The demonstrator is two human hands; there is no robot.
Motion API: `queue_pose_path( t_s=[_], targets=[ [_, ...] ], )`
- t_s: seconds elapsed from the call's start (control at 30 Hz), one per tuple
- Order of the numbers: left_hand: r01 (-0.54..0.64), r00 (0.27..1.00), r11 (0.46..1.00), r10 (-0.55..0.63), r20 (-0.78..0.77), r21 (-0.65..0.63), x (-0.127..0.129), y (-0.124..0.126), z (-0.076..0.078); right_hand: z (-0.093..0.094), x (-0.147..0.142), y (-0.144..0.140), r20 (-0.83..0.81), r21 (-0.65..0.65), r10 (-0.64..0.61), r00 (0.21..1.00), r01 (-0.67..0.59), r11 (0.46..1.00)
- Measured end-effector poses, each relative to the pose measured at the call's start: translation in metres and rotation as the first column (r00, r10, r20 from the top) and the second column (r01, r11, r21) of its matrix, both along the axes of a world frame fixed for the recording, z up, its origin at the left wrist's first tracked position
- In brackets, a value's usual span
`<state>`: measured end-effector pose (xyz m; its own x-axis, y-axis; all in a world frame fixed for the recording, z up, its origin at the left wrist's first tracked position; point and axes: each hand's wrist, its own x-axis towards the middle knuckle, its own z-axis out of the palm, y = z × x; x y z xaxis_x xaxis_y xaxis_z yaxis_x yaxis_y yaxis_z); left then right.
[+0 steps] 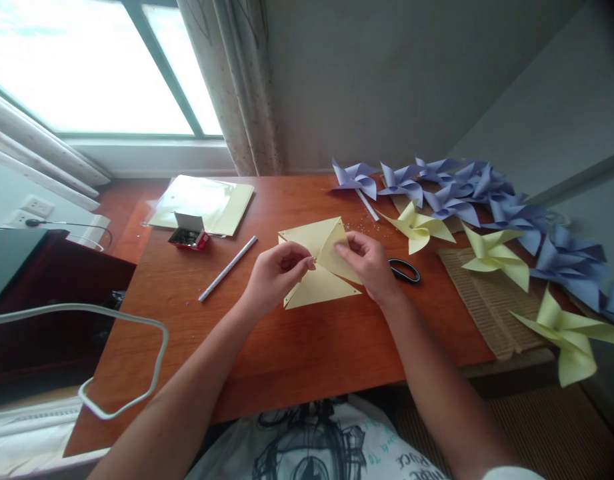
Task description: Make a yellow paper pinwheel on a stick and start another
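A pale yellow paper square, cut along its diagonals, lies on the reddish wooden table. My left hand pinches something small, perhaps a pin, at the paper's centre. My right hand folds one corner flap of the paper over toward the centre and holds it down. A white paper stick lies to the left of my left hand. Black scissors lie just right of my right hand.
A small open box of pins and a pack of yellow paper sheets sit at the back left. Several finished purple pinwheels and yellow pinwheels lie at the right, some on a woven mat. A white cable loops at left.
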<state>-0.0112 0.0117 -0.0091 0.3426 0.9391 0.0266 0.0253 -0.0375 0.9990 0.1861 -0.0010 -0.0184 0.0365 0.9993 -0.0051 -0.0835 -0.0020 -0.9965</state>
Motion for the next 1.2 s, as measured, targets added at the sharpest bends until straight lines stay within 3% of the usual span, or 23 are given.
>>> queue_pose_path(
  t_s=[0.4,0.83,1.2],
  targets=[
    [-0.002,0.990,0.987,0.024,0.138,-0.162,0.0010,-0.0002,0.0027,-0.0012,0.0001,-0.0007,0.016,-0.016,0.014,1.000,-0.014,1.000],
    [-0.040,0.984,0.987,0.065,0.163,-0.153,0.0001,0.0007,0.0020,-0.0003,0.0020,-0.0009,0.073,-0.037,0.000,0.997,0.003,0.999],
    [-0.140,0.980,0.977,0.159,0.117,-0.161,-0.0010,0.0015,-0.0011,-0.0051,0.0042,-0.0005,0.042,-0.018,0.009,0.999,-0.008,1.000]
  ],
)
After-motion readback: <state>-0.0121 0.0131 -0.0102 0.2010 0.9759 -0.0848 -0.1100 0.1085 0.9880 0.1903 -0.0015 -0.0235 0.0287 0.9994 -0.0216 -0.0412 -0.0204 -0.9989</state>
